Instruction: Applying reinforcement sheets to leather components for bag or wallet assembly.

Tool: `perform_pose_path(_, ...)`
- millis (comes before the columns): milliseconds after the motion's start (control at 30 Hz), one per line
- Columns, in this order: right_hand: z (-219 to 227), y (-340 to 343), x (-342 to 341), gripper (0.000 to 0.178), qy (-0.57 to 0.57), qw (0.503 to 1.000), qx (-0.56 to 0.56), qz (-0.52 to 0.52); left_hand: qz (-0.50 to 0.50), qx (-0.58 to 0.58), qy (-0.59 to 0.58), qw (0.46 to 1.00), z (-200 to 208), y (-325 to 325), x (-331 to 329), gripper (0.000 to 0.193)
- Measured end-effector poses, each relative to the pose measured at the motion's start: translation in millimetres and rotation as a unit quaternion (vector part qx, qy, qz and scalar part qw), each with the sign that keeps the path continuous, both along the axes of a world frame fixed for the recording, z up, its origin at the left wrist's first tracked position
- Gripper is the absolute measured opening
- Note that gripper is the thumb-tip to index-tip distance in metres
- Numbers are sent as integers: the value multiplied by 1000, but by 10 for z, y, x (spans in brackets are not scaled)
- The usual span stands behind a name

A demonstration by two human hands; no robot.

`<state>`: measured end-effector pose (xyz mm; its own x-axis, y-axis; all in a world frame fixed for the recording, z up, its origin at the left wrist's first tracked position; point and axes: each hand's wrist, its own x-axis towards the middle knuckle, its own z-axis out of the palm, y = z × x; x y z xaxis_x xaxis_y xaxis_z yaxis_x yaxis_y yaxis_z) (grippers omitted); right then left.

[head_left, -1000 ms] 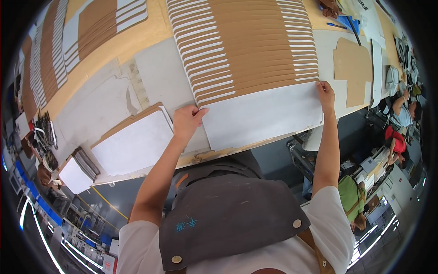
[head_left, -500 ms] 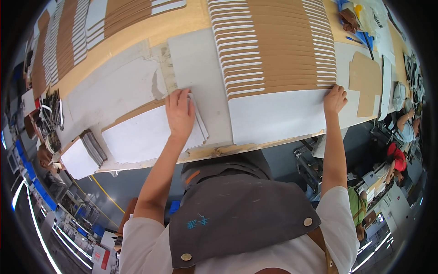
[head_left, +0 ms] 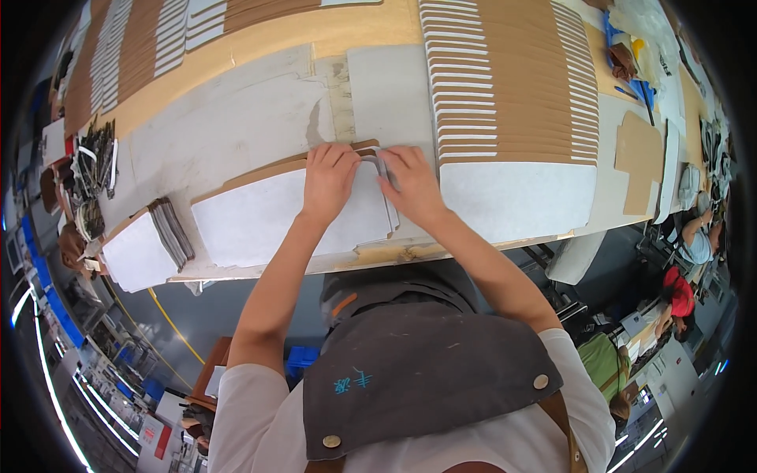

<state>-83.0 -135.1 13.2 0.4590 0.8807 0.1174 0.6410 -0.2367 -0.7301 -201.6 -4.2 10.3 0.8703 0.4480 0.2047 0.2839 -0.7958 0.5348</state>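
A stack of white sheets with brown undersides [head_left: 268,206] lies at the near edge of the table. My left hand [head_left: 330,180] rests over its far right part, fingers curled and closed on the top sheet's far edge. Beside it my right hand [head_left: 414,185] has its fingers bent together at the far right corner of the same stack, where a sheet's edge lifts a little. The fingertips partly hide that corner. To the right is a long fanned row of brown pieces with white ends [head_left: 528,87], its nearest piece showing a white face [head_left: 516,201].
A small stack of white pieces with dark edges [head_left: 142,251] sits at the left, near a bundle of dark strips [head_left: 93,169]. More fanned pieces [head_left: 134,47] lie at the far left. A brown cut-out board [head_left: 637,162] lies at the right. Other people work beyond the right side.
My right hand has left the near right corner of the fanned row and moved left to the white stack's corner, beside my left hand. The view has shifted slightly.
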Motion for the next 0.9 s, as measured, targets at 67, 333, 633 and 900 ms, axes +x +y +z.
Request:
perform_pose_path(67, -35, 112, -153, 19, 13, 998, 0, 64, -49, -91, -35, 994, 95, 30, -135, 21)
perform_pose_path(333, 613, -102, -321, 9, 169, 983, 23, 62, -122, -141, 229, 955, 590, 1083, -1051, 23)
perform_pose_path(633, 897, -1762, 1430, 22, 534, 780, -121, -304, -109, -491, 278, 819, 738, 569, -499, 16)
perform_pose_path(900, 653, -2887, 2713, 22, 339, 838, -228, -361, -110, -556, 267, 780, 110, -803, 753, 24)
